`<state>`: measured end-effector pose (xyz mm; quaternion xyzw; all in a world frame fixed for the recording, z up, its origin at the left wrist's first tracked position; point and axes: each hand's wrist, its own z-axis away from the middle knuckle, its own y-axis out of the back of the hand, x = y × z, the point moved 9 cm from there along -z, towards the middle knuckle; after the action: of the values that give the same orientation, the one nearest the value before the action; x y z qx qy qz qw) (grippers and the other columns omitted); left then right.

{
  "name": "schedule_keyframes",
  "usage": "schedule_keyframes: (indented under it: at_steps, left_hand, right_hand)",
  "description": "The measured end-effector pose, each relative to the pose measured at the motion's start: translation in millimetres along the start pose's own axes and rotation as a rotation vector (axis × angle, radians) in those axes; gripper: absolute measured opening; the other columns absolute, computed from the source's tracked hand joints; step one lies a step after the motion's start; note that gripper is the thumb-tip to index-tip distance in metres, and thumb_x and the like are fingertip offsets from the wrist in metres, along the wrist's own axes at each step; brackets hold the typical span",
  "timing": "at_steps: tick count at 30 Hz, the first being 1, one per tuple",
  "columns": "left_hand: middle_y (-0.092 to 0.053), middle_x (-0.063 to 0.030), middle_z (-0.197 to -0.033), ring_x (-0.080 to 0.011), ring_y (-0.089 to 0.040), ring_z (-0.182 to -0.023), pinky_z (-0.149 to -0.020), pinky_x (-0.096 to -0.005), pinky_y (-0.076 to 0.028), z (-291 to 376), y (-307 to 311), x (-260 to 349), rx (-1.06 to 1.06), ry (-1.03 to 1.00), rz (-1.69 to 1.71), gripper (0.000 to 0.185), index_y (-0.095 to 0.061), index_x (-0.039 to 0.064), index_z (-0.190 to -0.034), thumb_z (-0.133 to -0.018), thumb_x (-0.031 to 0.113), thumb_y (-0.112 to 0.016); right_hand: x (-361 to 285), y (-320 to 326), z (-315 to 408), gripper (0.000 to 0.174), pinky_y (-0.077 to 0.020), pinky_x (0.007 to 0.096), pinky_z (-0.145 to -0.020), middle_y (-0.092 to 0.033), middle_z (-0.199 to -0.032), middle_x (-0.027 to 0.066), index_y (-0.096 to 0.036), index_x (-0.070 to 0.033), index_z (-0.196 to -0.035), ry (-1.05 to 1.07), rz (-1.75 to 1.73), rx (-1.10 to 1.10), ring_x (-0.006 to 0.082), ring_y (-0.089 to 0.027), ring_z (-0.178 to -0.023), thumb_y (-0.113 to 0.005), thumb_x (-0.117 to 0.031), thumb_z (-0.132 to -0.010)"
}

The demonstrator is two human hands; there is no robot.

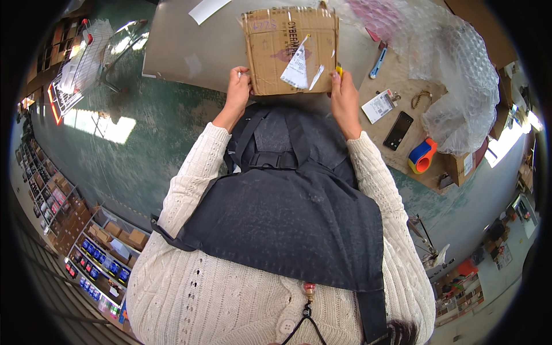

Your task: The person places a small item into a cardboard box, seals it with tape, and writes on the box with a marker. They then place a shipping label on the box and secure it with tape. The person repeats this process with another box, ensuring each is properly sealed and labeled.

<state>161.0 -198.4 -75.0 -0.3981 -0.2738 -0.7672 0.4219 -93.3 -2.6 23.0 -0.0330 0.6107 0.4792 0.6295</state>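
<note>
A brown cardboard box [263, 56] with printing, shiny tape and torn white label pieces [296, 71] lies at the near edge of the grey table [185, 47]. My left hand [238, 92] grips the box's lower left side, and something small and white shows at its fingers. At the lower right side is my right hand [343, 97], its fingers against the box and around a small yellow tool [339, 70], of which only the tip shows. Both hands' far fingers are hidden by the box.
To the right lie a light-blue utility knife [378, 63], a clipped label card [377, 107], a bead bracelet [421, 99], a black smartphone [398, 130], a tape dispenser [422, 156] and bubble wrap [465, 82]. A white paper strip [209, 9] lies farther back. A wire cart [84, 56] stands left.
</note>
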Motion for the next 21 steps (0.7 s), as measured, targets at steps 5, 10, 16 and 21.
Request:
schedule_keyframes:
  at_steps: [5,10,16,21]
  left_hand:
    - [-0.048,-0.0039,-0.087,-0.0097,-0.039,-0.061,-0.059,-0.0309,-0.045,61,-67,-21,-0.318,0.257,0.165,0.012,-0.039,0.011,-0.121,-0.11,0.01,-0.044]
    - [-0.06,-0.0006,-0.083,-0.0102,-0.053,-0.066,-0.06,-0.0274,-0.044,68,-57,41,-0.432,-0.15,-0.35,0.013,-0.055,0.007,-0.116,-0.109,0.017,-0.06]
    - [-0.077,-0.0089,-0.095,-0.0283,-0.073,-0.084,-0.071,-0.0376,-0.056,73,-73,118,-0.362,-0.768,-0.669,0.024,-0.076,0.012,-0.114,-0.094,0.025,-0.076]
    - [-0.072,-0.0073,-0.086,-0.0271,-0.069,-0.079,-0.07,-0.0394,-0.055,79,-95,126,-0.368,-0.933,-0.842,0.05,-0.072,0.014,-0.131,-0.085,0.031,-0.082]
  right_hand:
    - [-10,27,-65,0.028,-0.0506,0.0493,-0.081,-0.068,-0.104,0.0253,-0.063,0.001,-0.117,0.072,-0.077,0.111,0.043,-0.066,-0.091,-0.053,-0.024,-0.111]
    - [-33,44,-48,0.032,-0.0534,0.0454,-0.081,-0.068,-0.11,0.0194,-0.064,-0.008,-0.136,0.25,0.062,0.148,0.0383,-0.066,-0.096,-0.056,-0.023,-0.109]
    - [-63,-13,19,0.04,-0.0533,0.0421,-0.077,-0.063,-0.096,0.013,-0.066,-0.015,-0.142,0.393,0.343,-0.074,0.0317,-0.065,-0.091,-0.066,-0.02,-0.103]
    - [-65,-23,20,0.037,-0.0543,0.0437,-0.078,-0.064,-0.097,0.0118,-0.069,-0.017,-0.137,0.397,0.389,-0.063,0.0321,-0.066,-0.091,-0.069,-0.018,-0.1]
